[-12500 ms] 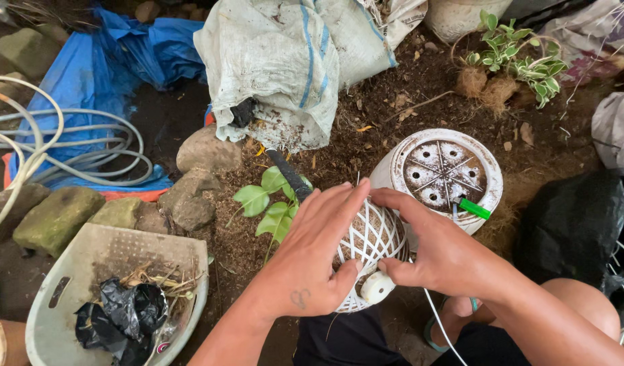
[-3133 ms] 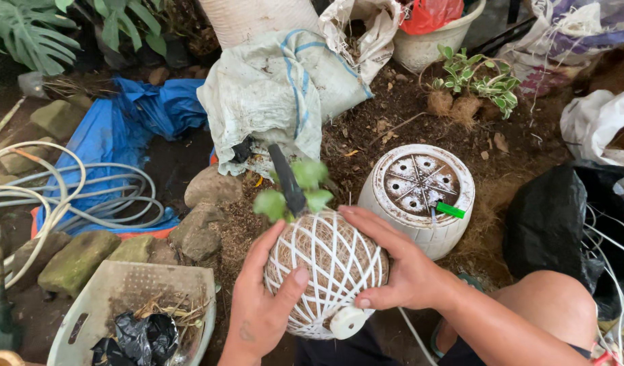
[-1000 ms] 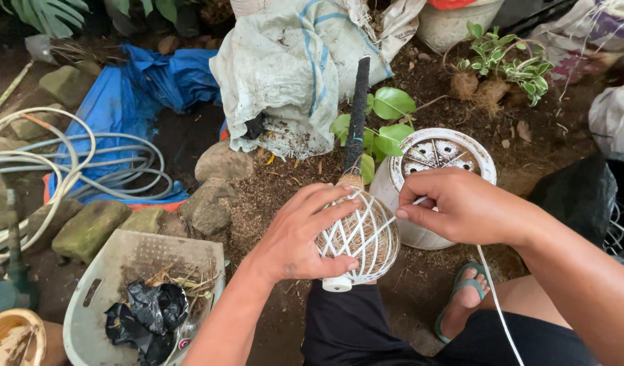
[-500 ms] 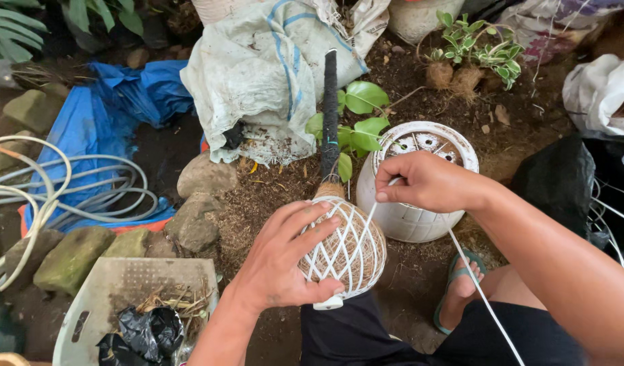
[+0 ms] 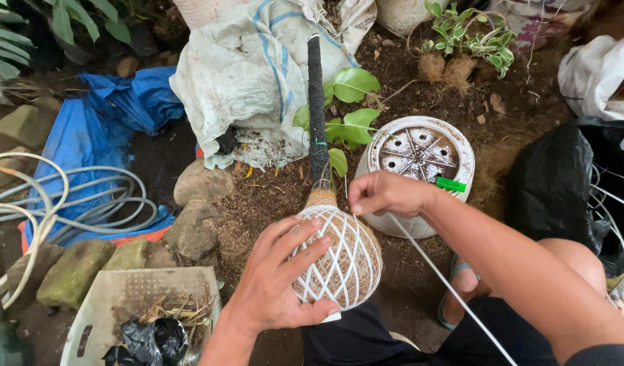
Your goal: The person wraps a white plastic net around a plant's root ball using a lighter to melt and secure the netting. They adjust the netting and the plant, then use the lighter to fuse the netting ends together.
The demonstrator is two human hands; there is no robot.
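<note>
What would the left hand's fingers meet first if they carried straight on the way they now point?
The left hand already lies on the string-wrapped ball. Beyond it, probably the right hand, then the upturned white pot; depth is unclear.

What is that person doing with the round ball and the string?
A person is wrapping white string around a brown ball of fibre that holds a small plant with green leaves and a dark stem. The left hand cups the ball, which already has a criss-cross net of string on it. The right hand pinches the string near the top of the ball. An upturned white pot sits behind on the soil.
</note>
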